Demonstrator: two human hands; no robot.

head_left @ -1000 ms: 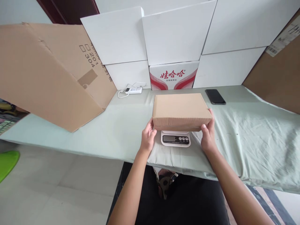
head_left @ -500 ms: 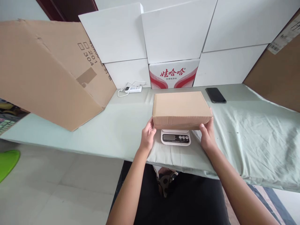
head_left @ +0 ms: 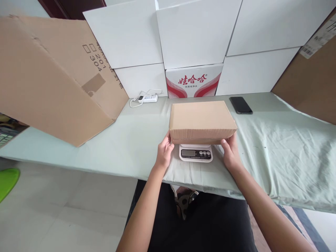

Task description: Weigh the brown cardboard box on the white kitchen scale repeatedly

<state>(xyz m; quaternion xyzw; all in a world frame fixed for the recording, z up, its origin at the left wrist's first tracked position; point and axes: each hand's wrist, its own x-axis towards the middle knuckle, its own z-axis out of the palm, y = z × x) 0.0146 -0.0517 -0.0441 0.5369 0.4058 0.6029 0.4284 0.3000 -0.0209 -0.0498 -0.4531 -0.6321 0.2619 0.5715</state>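
A closed brown cardboard box point(head_left: 202, 117) sits over a white digital kitchen scale point(head_left: 195, 159), hiding the scale's platform. I cannot tell whether the box's full weight rests on it. Below the box's front edge, the scale's display and buttons face me; no digits can be made out. My left hand point(head_left: 164, 150) grips the box's front left corner, thumb in front and fingers against the side. At the front right corner my right hand point(head_left: 231, 150) is closed on the box, its thumb on the front face and the other fingers partly hidden.
White boards point(head_left: 196, 35) and a red-and-white carton point(head_left: 194, 81) line the back of the cloth-covered table point(head_left: 136, 147). A black phone point(head_left: 240, 105) lies at right, a white device with a cable point(head_left: 147, 99) at left. Large cardboard sheets point(head_left: 60, 80) stand on both sides.
My right hand has shifted slightly along the box's right corner, its fingers now lower. The box and scale stay in place; the view has moved a little.
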